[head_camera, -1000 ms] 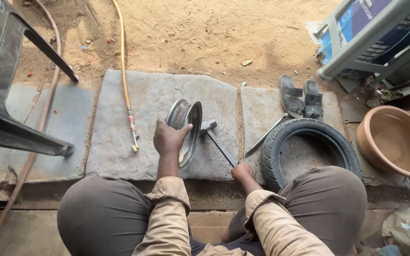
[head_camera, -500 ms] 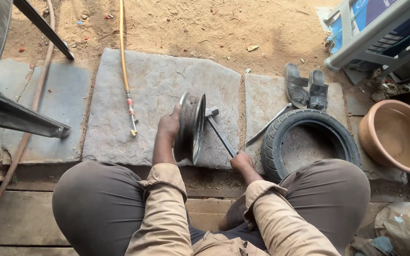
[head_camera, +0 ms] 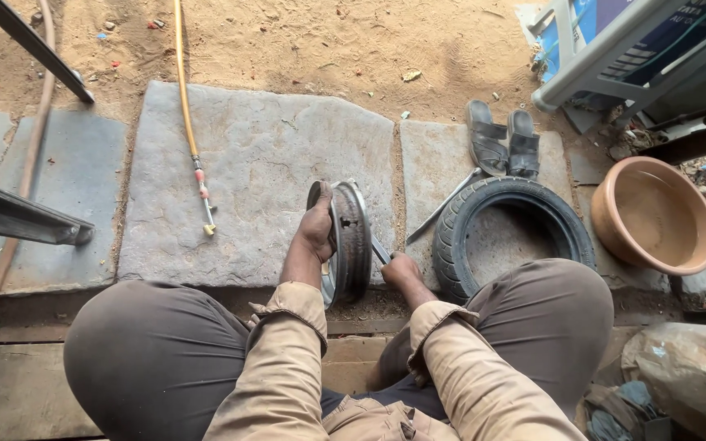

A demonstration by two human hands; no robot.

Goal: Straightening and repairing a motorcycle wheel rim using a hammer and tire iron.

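Note:
A metal wheel rim (head_camera: 351,238) stands upright on its edge on the stone slab (head_camera: 255,175) between my knees. My left hand (head_camera: 319,230) grips the rim's left edge and holds it up. Just right of the rim, my right hand (head_camera: 399,269) is closed around a slim metal tool (head_camera: 379,250) whose far end is hidden behind the rim. A black rubber tyre (head_camera: 510,233) lies flat to the right, partly under my right knee.
A metal lever (head_camera: 443,206) lies against the tyre's left side. A pair of dark sandals (head_camera: 502,140) and a brown plastic basin (head_camera: 654,214) sit at the right. A yellow hose with a nozzle (head_camera: 194,155) crosses the slab. A metal frame (head_camera: 18,208) stands at left.
The rim has been turned from leaning face-on to standing on edge, closer to me. My right hand has drawn in beside it with the tool.

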